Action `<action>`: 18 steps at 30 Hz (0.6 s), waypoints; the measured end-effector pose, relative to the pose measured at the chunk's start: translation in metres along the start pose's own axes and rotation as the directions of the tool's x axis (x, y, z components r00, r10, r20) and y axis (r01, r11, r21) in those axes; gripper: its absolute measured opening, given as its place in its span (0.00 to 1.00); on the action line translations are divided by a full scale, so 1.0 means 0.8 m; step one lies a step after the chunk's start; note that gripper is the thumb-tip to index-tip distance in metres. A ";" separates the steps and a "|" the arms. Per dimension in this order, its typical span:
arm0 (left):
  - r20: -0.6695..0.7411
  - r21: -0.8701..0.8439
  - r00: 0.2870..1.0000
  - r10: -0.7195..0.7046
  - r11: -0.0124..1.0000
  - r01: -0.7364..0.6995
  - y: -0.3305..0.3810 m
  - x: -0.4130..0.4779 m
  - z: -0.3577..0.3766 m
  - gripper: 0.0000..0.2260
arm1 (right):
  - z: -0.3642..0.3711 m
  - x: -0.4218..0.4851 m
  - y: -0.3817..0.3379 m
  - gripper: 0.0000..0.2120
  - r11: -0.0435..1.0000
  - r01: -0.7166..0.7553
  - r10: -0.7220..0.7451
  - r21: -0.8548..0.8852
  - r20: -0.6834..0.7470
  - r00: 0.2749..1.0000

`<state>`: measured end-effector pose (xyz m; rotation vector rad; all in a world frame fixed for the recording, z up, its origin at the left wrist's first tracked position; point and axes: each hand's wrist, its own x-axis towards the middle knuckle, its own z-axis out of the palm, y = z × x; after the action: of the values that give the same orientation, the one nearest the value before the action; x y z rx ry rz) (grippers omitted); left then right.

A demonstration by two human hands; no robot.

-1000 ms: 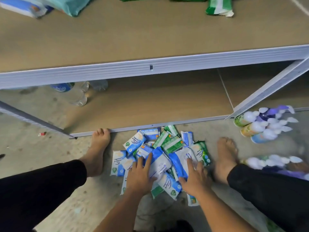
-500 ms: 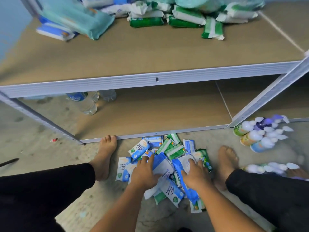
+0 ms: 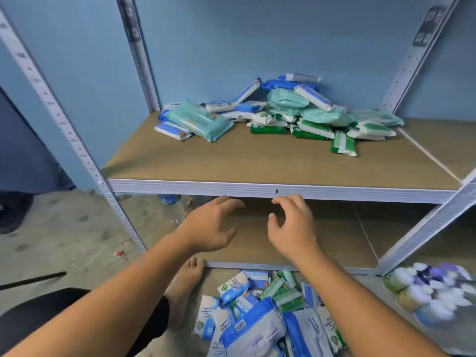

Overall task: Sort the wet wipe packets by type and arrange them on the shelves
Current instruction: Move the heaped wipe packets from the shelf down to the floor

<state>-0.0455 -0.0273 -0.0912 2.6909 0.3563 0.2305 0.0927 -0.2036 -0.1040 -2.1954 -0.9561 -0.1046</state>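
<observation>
Both hands, left hand (image 3: 211, 225) and right hand (image 3: 291, 225), hovered empty with fingers spread, just under the upper shelf (image 3: 257, 188) front edge. Its front half lay bare; mixed packets (image 3: 283, 112) were heaped toward 12 o'clock, more packets on the floor (image 3: 257, 318) at 6.

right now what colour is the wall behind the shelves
Light blue wall, clearest in the head view.

Print on floor packets (image 3: 253, 328) and bottle label (image 3: 168, 199) too blurred; nothing legible.

Teal, blue-and-white and green-and-white packets (image 3: 280, 112) sit at the tan shelf's (image 3: 257, 163) back edge, before a pale blue wall (image 3: 257, 34). The floor pile (image 3: 257, 318) looks mostly blue, white and green, though blurred.
</observation>
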 end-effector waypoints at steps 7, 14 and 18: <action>-0.188 0.072 0.982 -0.003 0.997 0.017 -0.060 0.053 -0.109 0.17 | 0.002 0.109 -0.057 0.15 0.984 0.174 -0.175 -0.037 -0.018 0.984; -0.339 -0.011 0.889 -0.308 0.946 0.323 -0.171 0.127 -0.138 0.23 | 0.057 0.227 -0.089 0.19 0.982 0.165 -0.155 -0.087 0.116 0.981; -0.362 -0.069 0.844 -0.396 0.914 0.400 -0.211 0.164 -0.142 0.27 | 0.096 0.286 -0.102 0.25 0.972 0.176 -0.135 -0.157 0.242 0.961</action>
<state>0.0193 0.2019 -0.0460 2.4955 1.0202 0.6110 0.1881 0.0223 -0.0338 -2.3277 -1.2950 -0.0085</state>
